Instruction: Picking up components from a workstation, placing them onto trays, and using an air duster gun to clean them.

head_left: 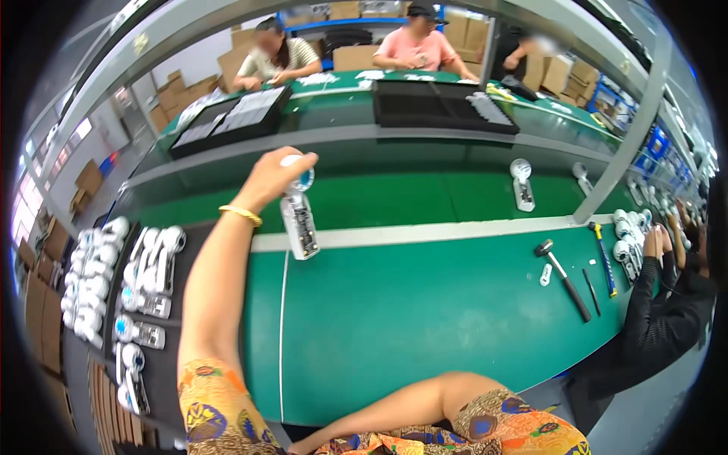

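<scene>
White plastic handheld unit (pixel 300 224) here, and from my end I've got the left hand (pixel 274 176) clamped on its round head (pixel 305 180), other end hanging over the pale strip (pixel 409 232) along the green table (pixel 409 318). Right hand's out of view, can't tell its grip. Imo a loose pinch could drop it and knock those exposed innards (pixel 305 227).

Bright, fairly even indoor light; shadows soft. Windows (pixel 29 206) at left blown out to white. Surface (pixel 409 334) evenly lit. Hammer (pixel 562 279) reads fairly crisp; far cartons (pixel 173 95) softer. Heads of far people (pixel 301 57) blurred over. Strong fisheye: rail (pixel 136 53) bows overhead, surface's near edge curves, right-hand clutter squeezed and smeary. Corners black.
</scene>
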The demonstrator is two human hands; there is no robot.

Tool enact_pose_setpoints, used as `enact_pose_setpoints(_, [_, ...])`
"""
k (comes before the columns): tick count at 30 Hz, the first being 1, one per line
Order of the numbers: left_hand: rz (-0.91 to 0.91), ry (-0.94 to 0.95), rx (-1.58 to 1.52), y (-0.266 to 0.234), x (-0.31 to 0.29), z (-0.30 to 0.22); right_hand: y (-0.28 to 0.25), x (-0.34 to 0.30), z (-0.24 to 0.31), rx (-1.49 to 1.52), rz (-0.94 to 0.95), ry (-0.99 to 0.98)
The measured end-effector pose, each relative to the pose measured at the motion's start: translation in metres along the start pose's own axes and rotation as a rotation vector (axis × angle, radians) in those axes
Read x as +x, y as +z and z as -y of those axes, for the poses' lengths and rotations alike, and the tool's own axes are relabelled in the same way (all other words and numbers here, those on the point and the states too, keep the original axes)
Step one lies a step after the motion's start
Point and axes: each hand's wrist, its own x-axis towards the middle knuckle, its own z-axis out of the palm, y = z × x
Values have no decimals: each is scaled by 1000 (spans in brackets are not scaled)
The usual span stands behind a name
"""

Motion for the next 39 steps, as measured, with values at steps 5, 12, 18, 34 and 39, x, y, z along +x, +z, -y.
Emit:
enact_pose_setpoints(5, [4,47,265,83,69,12,-17,-10,-7,5,-11,-21])
enact_pose_setpoints(12, [-260,164,481,66,24,76,-2,-12,-27,-26,60,-229])
enact_pose_setpoints(18, [-455,-305,1022,-100,-137,164,15,0,-2,-115,35,62])
enact_pose_setpoints(34, [-507,-520,671,-143,-176,243,8,-19,30,16,20,5])
enact_pose_setpoints(39, [-392,-243,-738,-132,-244,121,3,-22,31,35,-63,130])
